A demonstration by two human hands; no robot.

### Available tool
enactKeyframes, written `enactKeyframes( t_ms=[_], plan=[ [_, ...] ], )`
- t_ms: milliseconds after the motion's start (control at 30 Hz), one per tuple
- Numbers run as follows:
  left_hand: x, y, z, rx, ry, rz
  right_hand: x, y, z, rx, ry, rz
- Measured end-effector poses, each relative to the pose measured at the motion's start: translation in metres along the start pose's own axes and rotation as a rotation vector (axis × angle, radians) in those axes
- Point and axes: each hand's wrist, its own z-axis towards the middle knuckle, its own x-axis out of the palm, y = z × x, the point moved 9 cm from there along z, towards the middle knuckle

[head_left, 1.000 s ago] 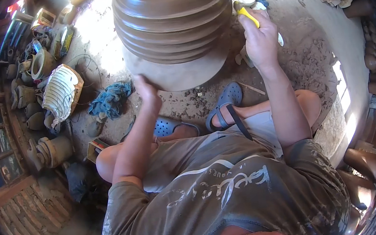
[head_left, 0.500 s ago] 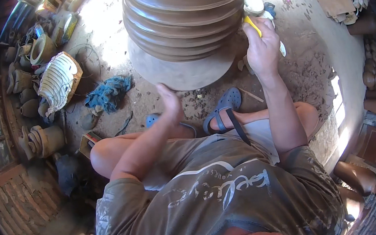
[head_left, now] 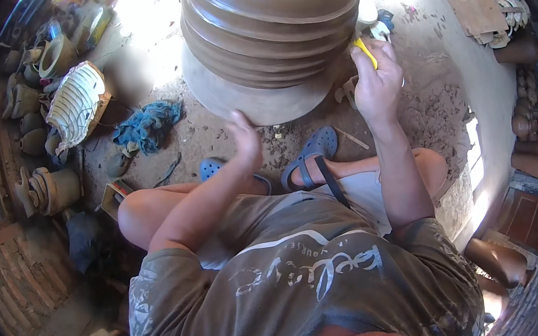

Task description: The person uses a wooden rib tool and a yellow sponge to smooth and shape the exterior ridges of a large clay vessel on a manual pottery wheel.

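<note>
A large brown clay pot (head_left: 272, 33) with broad ridges around its wall stands on a round, pale turning disc (head_left: 255, 106) in front of me. My right hand (head_left: 378, 84) is closed around a small yellow scraper-like tool (head_left: 366, 53) and holds it up beside the pot's lower right side. Whether the tool's edge touches the clay is hard to make out. My left hand (head_left: 246, 142) lies against the near left rim of the disc, its fingers stretched out and holding nothing.
A crumpled blue cloth (head_left: 149, 123) and a ridged white mould-like piece (head_left: 78, 103) lie on the floor to the left. Several pots crowd the left wall. My feet in blue clogs (head_left: 319, 152) rest close to the disc. Clay scraps and a thin stick (head_left: 351, 138) lie at right.
The whole view has shifted a little, so the pot appears farther right. My right hand with the yellow tool sits slightly lower against the pot; my left hand stays by the disc's rim.
</note>
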Motion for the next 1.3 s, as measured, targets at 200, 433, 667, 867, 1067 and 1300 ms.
enactKeyframes(
  t_ms=[200,433,667,867,1067,1300],
  plan=[
    [0.021,0.016,-0.031,-0.266,0.205,0.055,-0.007,-0.001,-0.001,0.021,-0.02,-0.001],
    [-0.042,-0.017,0.057,0.128,-0.197,0.047,-0.002,-0.009,0.001,0.033,-0.023,0.015],
    [0.023,0.058,-0.054,-0.355,0.216,0.135,0.005,-0.01,0.009,0.009,0.003,-0.006],
    [-0.065,-0.071,0.088,0.188,-0.142,-0.102,0.01,-0.01,0.009,0.121,0.01,0.04],
    [0.037,0.05,-0.056,-0.336,0.478,0.25,0.009,-0.005,0.004,0.124,0.024,0.018],
    [-0.062,-0.056,0.093,0.196,-0.007,-0.139,0.003,-0.006,0.0,0.122,0.054,0.0]
  ],
)
